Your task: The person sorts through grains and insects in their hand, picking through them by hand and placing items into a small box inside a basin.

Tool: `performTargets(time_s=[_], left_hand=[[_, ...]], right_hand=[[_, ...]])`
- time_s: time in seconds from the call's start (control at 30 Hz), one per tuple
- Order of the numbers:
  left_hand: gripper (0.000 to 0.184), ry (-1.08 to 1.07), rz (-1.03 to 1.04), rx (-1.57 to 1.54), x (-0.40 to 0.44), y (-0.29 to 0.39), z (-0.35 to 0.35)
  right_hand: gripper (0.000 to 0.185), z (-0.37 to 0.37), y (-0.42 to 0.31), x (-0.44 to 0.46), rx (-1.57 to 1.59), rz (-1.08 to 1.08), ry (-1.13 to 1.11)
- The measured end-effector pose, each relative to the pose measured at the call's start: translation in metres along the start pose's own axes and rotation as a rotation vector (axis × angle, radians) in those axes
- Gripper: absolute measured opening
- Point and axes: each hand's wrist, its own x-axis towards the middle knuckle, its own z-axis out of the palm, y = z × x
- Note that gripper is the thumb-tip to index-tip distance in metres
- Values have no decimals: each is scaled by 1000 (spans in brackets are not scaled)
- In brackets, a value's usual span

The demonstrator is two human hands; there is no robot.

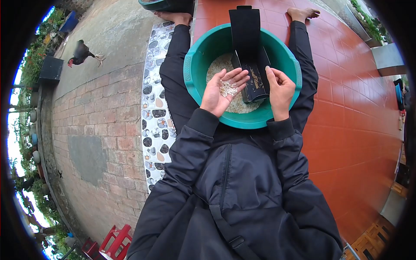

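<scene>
My left hand [223, 93] is palm up over a green plastic basin [189, 69], its fingers stretched out and slightly cupped. A small heap of rice grains [228, 88] lies on that palm. To the right, my right hand [281, 90] is closed, thumb against the fingers; whatever it pinches is too small to make out. Between the hands, a black cardboard box [253, 82] with gold lettering stands in the basin, its long flap [245, 32] raised. More rice [238, 106] covers the basin's bottom, partly hidden by the box and my left hand.
The basin sits between my outstretched legs on red tiles [346, 108]. A pebble-patterned tile strip [154, 125] runs along the left, beside brick paving [95, 108]. A dark chicken [81, 53] stands there. Red plastic stools [116, 242] are at lower left, another basin [162, 5] at the top.
</scene>
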Motion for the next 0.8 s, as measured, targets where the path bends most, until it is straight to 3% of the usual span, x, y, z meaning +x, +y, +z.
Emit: performTargets(time_s=[0.1, 0.17, 0.3, 0.5, 0.8], left_hand=[[52, -1, 2, 2, 0, 0, 0], [52, -2, 3, 0, 0, 0, 0], [54, -5, 12, 24, 0, -1, -1], [56, 7, 3, 103, 0, -1, 0], [57, -12, 4, 128, 0, -1, -1]], right_hand=[[15, 2, -6, -4, 4, -67, 18], [10, 8, -13, -15, -98, -226, -54], [13, 18, -22, -35, -240, -431, -448], [19, 35, -11, -52, -407, -646, -501], [20, 33, -9, -50, -509, -584, -504]])
